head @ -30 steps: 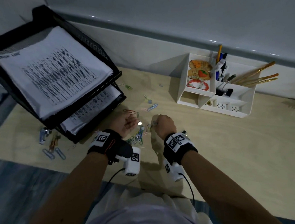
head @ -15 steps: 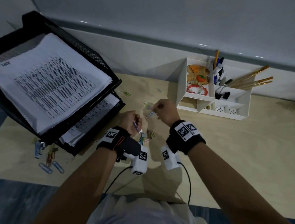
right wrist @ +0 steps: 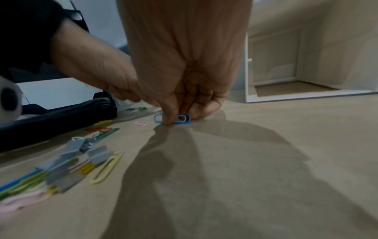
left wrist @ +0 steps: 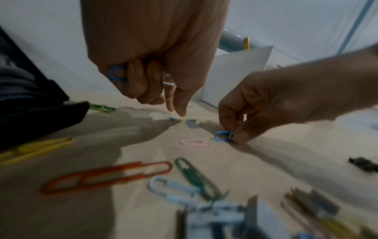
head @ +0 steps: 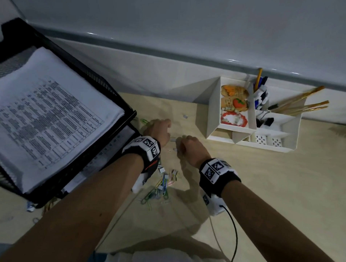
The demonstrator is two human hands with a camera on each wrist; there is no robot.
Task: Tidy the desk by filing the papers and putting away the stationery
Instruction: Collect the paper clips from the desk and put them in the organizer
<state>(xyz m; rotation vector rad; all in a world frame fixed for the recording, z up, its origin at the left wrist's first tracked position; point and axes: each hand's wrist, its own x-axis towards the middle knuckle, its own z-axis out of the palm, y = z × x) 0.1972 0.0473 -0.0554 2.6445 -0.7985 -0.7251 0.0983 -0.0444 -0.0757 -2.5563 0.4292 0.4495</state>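
My right hand (right wrist: 184, 90) pinches a blue paper clip (right wrist: 180, 119) flat on the desk, just left of the white organizer (head: 246, 118); my left hand (left wrist: 151, 64) is clenched around collected clips, which I reckon could spill while reaching

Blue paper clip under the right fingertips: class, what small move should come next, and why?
Probably lift it: the right hand already pinches the blue paper clip, which lies flat on the desk, while the left hand holds gathered clips.
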